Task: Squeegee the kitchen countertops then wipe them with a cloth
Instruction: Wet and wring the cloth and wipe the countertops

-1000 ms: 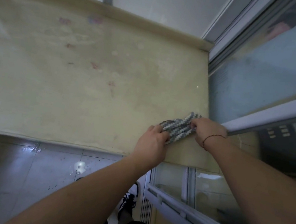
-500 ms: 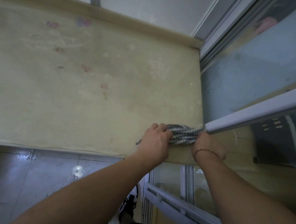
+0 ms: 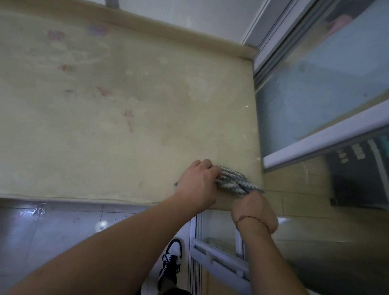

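Both hands grip a bunched grey-and-white cloth (image 3: 232, 182) at the countertop's (image 3: 93, 121) front right corner.
Left hand (image 3: 197, 185) curls over the cloth's 9 o'clock end; right hand (image 3: 255, 211), a thin bracelet (image 3: 252, 219) at its wrist, clutches the 3 o'clock end.

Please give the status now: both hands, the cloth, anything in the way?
Left hand and right hand both grip the cloth. Cloth bunched at the near right corner of the countertop. Nothing in the way; faint reddish marks further left.
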The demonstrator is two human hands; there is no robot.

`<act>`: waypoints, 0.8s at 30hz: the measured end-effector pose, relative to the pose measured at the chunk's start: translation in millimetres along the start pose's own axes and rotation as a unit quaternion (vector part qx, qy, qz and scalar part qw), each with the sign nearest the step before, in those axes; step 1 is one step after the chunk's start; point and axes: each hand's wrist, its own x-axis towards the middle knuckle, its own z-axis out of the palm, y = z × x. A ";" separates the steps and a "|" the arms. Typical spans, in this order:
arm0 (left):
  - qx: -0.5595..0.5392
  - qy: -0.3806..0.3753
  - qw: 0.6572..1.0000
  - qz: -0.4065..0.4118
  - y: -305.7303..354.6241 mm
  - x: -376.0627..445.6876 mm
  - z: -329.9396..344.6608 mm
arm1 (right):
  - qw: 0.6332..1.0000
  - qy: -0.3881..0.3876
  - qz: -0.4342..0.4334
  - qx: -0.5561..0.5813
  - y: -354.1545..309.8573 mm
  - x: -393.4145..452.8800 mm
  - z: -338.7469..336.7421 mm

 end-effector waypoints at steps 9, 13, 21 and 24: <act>-0.234 -0.061 0.949 -0.204 -7.4 5.8 -32.0 | 0.977 -0.126 -0.061 0.162 -44.9 -36.8 2.8; -0.418 -0.077 0.850 -0.310 -20.5 4.5 -40.4 | 0.964 -0.144 -0.055 0.216 -57.2 -43.5 2.8; -0.292 -0.070 0.915 -0.271 -26.6 -8.7 -51.0 | 0.911 -0.266 -0.154 0.274 -49.4 -55.0 -7.2; -0.143 -0.046 0.967 -0.206 -3.8 -9.9 -48.1 | 0.928 -0.186 -0.176 0.270 -26.0 -48.2 -10.2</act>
